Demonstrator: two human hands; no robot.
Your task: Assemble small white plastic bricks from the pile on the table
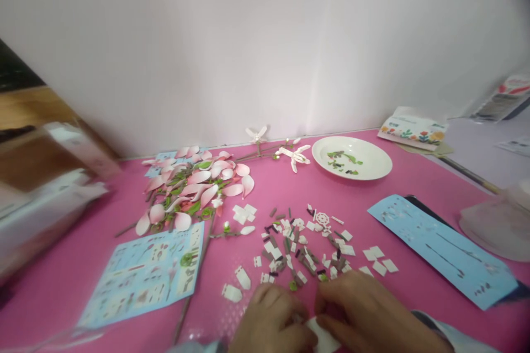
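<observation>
While the 2 hands meet at the bottom centre of the frame, a white piece [322, 337] lies between them, partly hidden by the fingers. The left hand [271, 320] has its fingers curled inward, the thumb beside the piece's left edge — whether they pinch it, I cannot tell. The right hand [368, 309] reaches in from the lower right, thumb against the piece and index finger bent above; its grip is too blurred to tell.

Just above the hands, a scatter of small white, grey and dark parts [274, 251] spreads over the pink worktop [281, 193], a white wheel-shaped part [322, 219] at its upper edge. To the left of the left hand lie 2 white tabbed pieces [243, 278]. A heap of pink-and-white petals [199, 176] sits left of centre, above a light-blue printed sheet [141, 276]. Right of centre, a white plate [383, 166] holds green bits [351, 159] — and a light-blue booklet [447, 253] lies at the right
</observation>
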